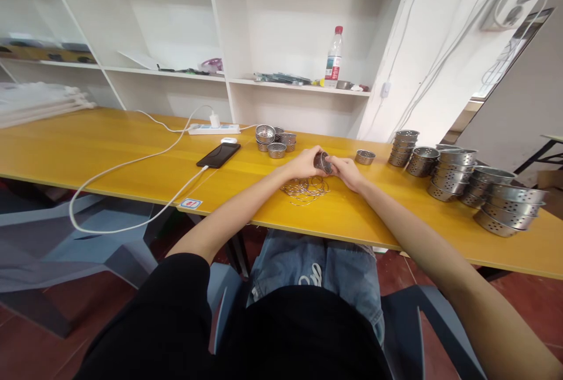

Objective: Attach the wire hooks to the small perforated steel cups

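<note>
Between my hands, above the yellow table, is a small perforated metal cup point(322, 162), tipped on its side. My left hand point(308, 161) is wrapped round its left side. On the right, my right hand point(346, 172) pinches at the cup's rim; a thin wire seems to run there, though the fingers hide most of it. A loose tangle of thin metal wire rings point(307, 190) lies on the table just below my hands. One single perforated cup point(365, 157) stands upright to the right of my right hand.
Stacked perforated cups point(510, 210) fill the table's right side. A smaller cup group point(277, 150) stands behind my left forearm. A phone point(219, 155) on a white cable and a power strip point(214, 129) lie further left. A bottle point(333, 60) stands on the shelf.
</note>
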Tool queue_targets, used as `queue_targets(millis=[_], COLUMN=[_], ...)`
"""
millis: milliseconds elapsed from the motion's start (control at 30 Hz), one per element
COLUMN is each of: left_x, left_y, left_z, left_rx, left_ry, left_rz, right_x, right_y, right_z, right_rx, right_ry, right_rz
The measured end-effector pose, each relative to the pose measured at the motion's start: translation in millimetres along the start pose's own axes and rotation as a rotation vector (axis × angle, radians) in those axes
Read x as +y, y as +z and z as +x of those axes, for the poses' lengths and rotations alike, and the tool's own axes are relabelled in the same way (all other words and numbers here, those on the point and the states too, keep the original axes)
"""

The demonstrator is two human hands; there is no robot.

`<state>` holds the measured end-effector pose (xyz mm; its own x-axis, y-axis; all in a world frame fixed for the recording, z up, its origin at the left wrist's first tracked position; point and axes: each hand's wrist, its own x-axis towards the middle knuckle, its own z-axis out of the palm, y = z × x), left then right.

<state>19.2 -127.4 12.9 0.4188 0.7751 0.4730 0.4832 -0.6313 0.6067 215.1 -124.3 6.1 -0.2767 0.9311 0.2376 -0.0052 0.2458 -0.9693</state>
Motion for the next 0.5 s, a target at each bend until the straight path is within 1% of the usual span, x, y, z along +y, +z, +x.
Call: queue_targets(millis=[233,500], left_x=[2.8,2.1], left_y=[-0.5,0.2], left_z=[-0.5,0.9], left_rx=[-0.008,-0.003], left_ry=[0.009,0.052], left_rz=[0.012,0.03], right_x=[-0.4,-2.2], right_y=[0.2,0.4], right_z=[-0.2,-1.2], right_rx=[0.004,-0.009], right_ry=[-0.008,-0.034], right_rz=[0.038,0.004])
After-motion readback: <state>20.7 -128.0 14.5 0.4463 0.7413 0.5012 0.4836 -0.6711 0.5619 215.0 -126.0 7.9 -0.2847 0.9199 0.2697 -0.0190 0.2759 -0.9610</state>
